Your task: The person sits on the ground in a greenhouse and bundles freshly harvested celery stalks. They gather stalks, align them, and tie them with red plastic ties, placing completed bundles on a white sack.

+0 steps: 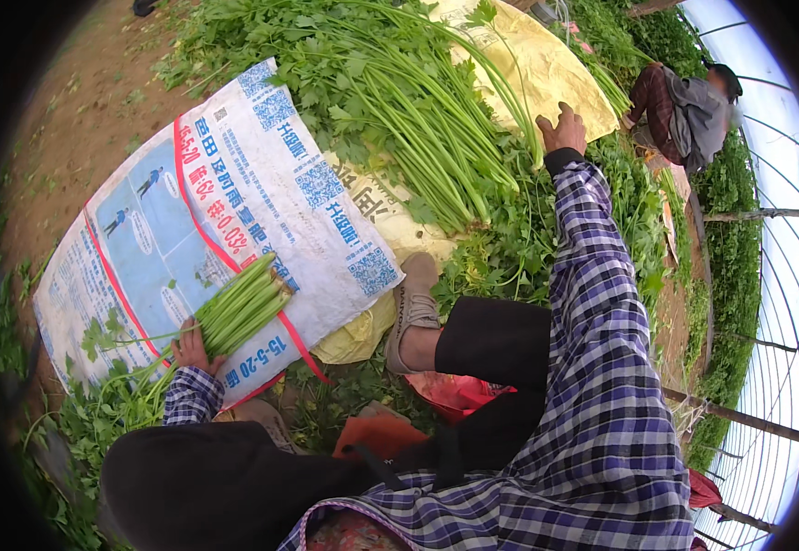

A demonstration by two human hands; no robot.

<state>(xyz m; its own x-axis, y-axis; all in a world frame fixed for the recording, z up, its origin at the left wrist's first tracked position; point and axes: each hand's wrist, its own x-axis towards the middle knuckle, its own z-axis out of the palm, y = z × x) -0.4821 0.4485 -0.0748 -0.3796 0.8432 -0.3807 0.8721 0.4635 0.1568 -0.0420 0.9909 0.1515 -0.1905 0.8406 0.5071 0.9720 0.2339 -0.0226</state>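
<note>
A bunch of green celery [244, 306] lies on a white printed fertilizer sack [330, 255], its cut root ends together and its leaves trailing toward the lower left. My left hand [196, 350] holds this bunch around the stalks, thumb on the near side. Out to the upper right, my right hand [566, 129] is stretched over the edge of a yellow woven sack [578, 89], fingers apart. Beside its fingertips are the lower ends of a few long celery stalks [527, 131]; whether they touch is unclear. Left of these lies a large heap of celery [427, 138].
Loose leaves cover the ground around my shoe [417, 310]. Red plastic [458, 392] lies between my legs. Another person [689, 113] crouches at the upper right, near more celery. Behind stand the greenhouse's curved ribs and wooden poles [744, 417]. Bare soil [89, 131] stretches at the left.
</note>
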